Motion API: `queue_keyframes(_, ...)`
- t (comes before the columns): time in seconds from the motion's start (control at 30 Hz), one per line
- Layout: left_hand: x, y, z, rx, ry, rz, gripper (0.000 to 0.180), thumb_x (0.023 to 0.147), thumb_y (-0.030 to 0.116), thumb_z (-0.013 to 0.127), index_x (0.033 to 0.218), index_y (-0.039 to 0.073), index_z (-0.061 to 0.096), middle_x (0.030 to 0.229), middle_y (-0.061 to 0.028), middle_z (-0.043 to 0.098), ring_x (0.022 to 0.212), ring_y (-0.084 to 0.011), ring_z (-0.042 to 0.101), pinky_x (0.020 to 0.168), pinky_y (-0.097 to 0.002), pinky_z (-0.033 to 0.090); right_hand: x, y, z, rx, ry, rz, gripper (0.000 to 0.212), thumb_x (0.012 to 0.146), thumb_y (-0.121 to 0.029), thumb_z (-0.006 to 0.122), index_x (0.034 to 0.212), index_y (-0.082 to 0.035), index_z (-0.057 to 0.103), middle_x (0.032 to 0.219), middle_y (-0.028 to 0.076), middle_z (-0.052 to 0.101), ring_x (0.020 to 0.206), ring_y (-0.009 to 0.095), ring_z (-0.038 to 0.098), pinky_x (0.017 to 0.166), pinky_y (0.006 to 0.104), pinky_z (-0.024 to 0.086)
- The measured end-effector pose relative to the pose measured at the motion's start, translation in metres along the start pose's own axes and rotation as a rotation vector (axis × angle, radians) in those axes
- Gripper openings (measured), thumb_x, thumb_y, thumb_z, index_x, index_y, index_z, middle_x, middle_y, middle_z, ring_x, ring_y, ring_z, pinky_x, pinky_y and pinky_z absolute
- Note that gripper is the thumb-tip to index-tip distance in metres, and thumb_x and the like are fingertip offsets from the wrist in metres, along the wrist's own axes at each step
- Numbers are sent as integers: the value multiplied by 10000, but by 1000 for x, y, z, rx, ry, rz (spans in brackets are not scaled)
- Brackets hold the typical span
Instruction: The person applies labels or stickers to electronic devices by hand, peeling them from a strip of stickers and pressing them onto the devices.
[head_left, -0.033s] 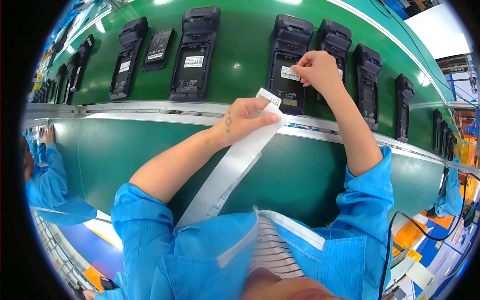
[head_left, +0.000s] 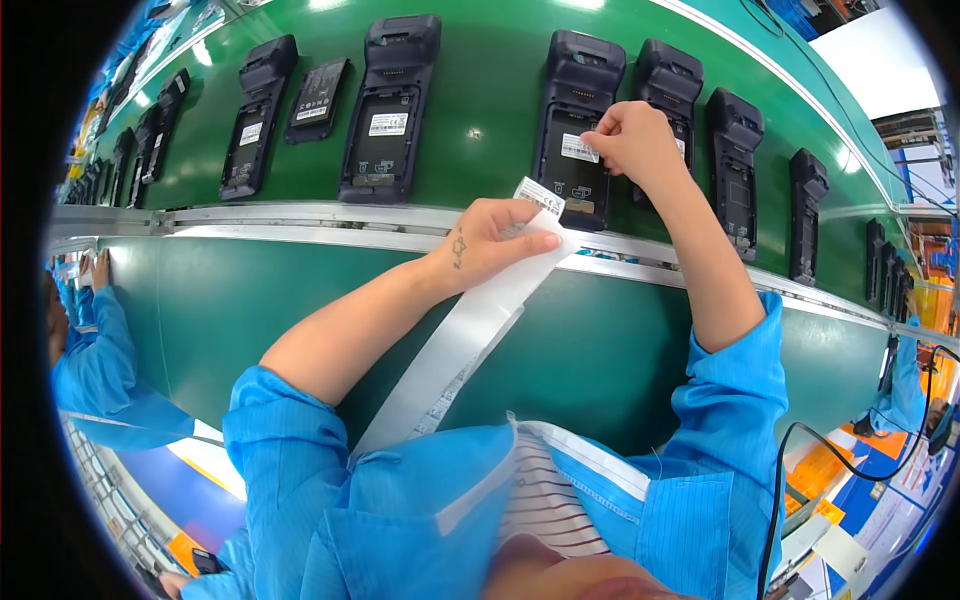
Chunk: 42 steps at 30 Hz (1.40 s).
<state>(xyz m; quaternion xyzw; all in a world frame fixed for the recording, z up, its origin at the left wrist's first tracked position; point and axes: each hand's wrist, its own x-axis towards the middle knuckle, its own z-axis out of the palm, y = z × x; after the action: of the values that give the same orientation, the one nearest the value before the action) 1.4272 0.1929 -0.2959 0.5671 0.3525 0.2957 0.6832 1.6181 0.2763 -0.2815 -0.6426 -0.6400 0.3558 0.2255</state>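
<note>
My left hand (head_left: 492, 243) pinches a long white strip of labels (head_left: 440, 345) between thumb and fingers. Its printed end stands out past the fingers near the belt's metal edge, while the rest hangs down toward my lap. My right hand (head_left: 632, 145) is closed in a pinch over a dark handheld terminal (head_left: 577, 205), its fingertips at the upper right corner of a white label (head_left: 580, 147). That label lies in the terminal's open back recess. Part of a second terminal (head_left: 668, 68) with a similar label is hidden behind my right hand.
More terminals lie on the green belt, such as a labelled one (head_left: 390, 125) to the left and others (head_left: 738, 165) to the right. A dark battery (head_left: 318, 100) rests between two terminals. A metal rail (head_left: 330, 215) edges the belt. Co-workers' blue sleeves (head_left: 105, 350) show at both sides.
</note>
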Motion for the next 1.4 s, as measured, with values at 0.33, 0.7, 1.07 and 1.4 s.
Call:
queue_keyframes(0.33,8,-21,4,357,-11,451,220,699,227,638,742,18,585,684,-97,578,590,-186,523,573,-279,414,-58,-8,12,425,-243,-234,209,656,-162,684,765,-46,548,663,-11,521,577,48,460,496,188,364)
queue_keyframes(0.7,10,-9,30,131,97,579,185,655,201,654,723,31,635,749,-75,548,755,-212,530,656,-292,410,-76,3,-8,455,-218,-336,96,662,1,607,603,-15,533,565,-48,439,481,13,351,418,162,224)
queue_keyframes(1.07,11,-6,31,-104,-234,67,205,651,178,678,753,5,640,642,-45,579,597,-103,531,529,-223,403,-80,-8,-3,174,-252,-615,47,651,19,555,605,26,548,543,-6,415,466,48,335,397,208,208)
queue_keyframes(1.4,15,3,39,-204,-9,126,187,686,144,644,808,4,628,684,-44,595,596,-74,524,527,-213,411,-79,17,-2,746,-78,-94,109,697,5,593,781,-27,533,639,8,525,477,45,456,413,147,321)
